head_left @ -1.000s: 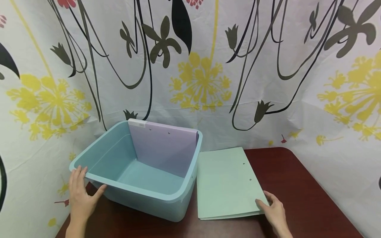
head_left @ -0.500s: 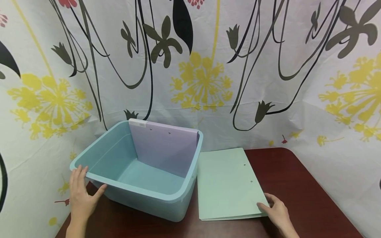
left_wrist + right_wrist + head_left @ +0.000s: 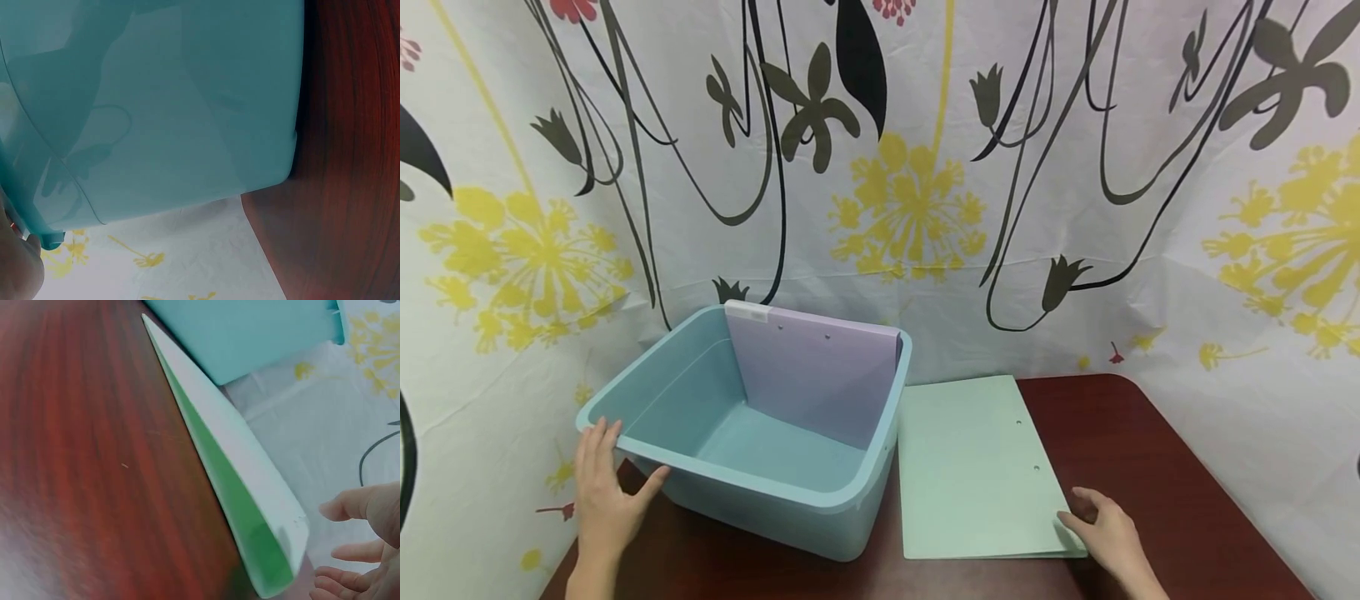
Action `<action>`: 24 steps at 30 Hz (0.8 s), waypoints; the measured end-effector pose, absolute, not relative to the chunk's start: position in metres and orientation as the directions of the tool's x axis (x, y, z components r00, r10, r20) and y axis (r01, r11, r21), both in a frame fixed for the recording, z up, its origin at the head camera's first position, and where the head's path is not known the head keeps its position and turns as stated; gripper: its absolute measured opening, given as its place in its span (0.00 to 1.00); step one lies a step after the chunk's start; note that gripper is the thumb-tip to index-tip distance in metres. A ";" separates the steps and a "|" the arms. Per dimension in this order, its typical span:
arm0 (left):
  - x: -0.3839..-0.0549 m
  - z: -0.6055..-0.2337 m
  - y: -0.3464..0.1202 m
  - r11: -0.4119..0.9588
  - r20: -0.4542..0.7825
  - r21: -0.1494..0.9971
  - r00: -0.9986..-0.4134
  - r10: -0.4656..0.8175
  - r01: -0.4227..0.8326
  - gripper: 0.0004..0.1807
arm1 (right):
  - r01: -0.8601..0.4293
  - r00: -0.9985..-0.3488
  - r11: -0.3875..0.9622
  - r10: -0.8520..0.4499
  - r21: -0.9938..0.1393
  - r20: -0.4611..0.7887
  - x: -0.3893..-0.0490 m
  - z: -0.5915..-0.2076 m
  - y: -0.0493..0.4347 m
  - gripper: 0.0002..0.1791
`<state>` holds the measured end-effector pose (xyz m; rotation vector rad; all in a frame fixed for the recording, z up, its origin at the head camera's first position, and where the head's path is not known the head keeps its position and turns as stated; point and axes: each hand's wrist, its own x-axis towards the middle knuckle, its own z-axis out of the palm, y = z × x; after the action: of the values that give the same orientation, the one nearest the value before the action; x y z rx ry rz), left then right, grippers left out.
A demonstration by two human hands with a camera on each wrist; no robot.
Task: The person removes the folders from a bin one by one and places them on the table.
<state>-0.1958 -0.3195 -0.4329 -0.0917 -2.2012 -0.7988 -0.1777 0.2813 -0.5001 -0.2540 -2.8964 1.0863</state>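
"Where's the green folder (image 3: 977, 467)?"
"On the bench (image 3: 1187, 508), beside the blue tub (image 3: 775, 517); the right hand (image 3: 1108, 533) is relaxed, fingers parted, by its near corner."
"And the left hand (image 3: 602, 496)?"
"Fingers spread, resting on the tub's rim."

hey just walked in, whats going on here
A person is handling a tub and a folder on a table. Their left hand rests on the rim of the blue plastic tub, where a purple folder leans upright against the far wall. Their right hand is by the near right corner of a pale green folder lying beside the tub, its fingers spread.
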 end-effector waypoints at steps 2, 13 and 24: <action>-0.196 -0.433 -0.320 0.801 0.695 0.515 -0.695 -0.182 0.305 0.50 | 0.128 -0.986 0.746 0.165 -0.654 -0.005 -0.178 -0.496 0.283 0.31; -0.196 -0.433 -0.319 0.806 0.699 0.509 -0.692 -0.181 0.302 0.50 | 0.071 -0.990 0.764 0.133 -0.641 0.048 -0.186 -0.479 0.286 0.28; -0.196 -0.434 -0.319 0.801 0.717 0.501 -0.675 -0.172 0.328 0.50 | -0.059 -0.982 0.795 0.063 -0.604 0.180 -0.202 -0.449 0.284 0.28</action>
<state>-0.1964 -0.3192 -0.4337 -0.1149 -2.1759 -0.7902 -0.2018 0.2842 -0.4494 -0.0030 -2.7933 0.9487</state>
